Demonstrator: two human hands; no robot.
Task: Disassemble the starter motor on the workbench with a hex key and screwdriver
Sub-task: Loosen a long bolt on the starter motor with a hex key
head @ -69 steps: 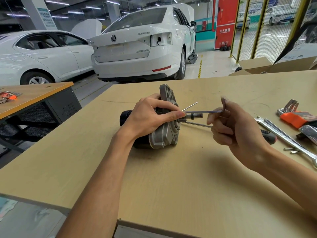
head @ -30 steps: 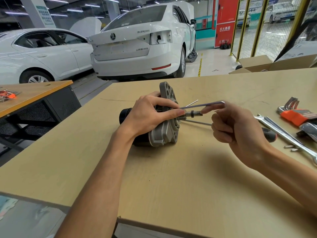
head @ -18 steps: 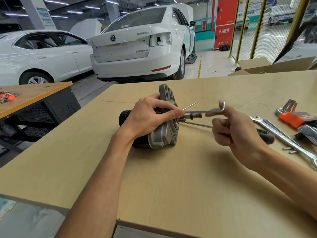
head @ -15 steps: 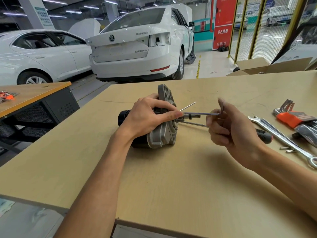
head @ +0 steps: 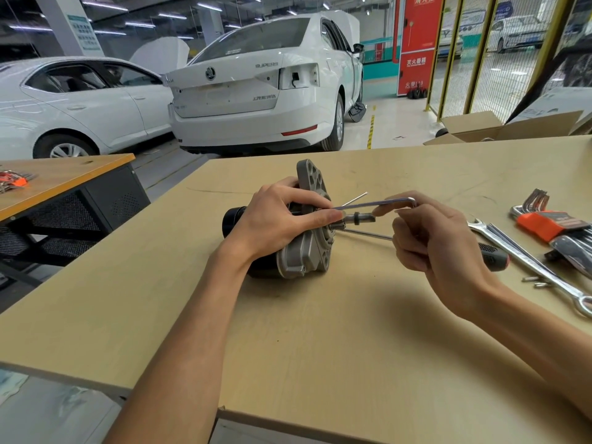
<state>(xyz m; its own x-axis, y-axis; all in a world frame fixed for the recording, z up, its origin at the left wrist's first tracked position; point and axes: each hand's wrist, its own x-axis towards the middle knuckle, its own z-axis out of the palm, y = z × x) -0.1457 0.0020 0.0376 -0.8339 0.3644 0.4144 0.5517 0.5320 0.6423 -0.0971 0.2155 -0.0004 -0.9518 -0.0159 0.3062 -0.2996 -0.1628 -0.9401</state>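
Note:
The starter motor (head: 304, 251) lies on its side on the wooden workbench (head: 320, 331), with its grey flange facing right and its black body pointing left. My left hand (head: 275, 219) grips the motor from above, fingers wrapped over the flange. A silver hex key (head: 374, 203) runs level from the flange to the right, and my right hand (head: 439, 241) pinches its bent end. A screwdriver (head: 493, 256) with a black and red handle lies on the bench behind my right hand, its shaft reaching toward the flange.
Two combination wrenches (head: 525, 261) and a hex key set in an orange holder (head: 544, 222) lie at the right edge. Small loose screws (head: 535, 281) sit by the wrenches. An open cardboard box (head: 499, 126) stands at the back right. A second bench (head: 64, 174) is on the left.
My right hand keeps turning the hex key at the flange; its short bent end has swung from upright to pointing toward me. My left hand and the motor stay put.

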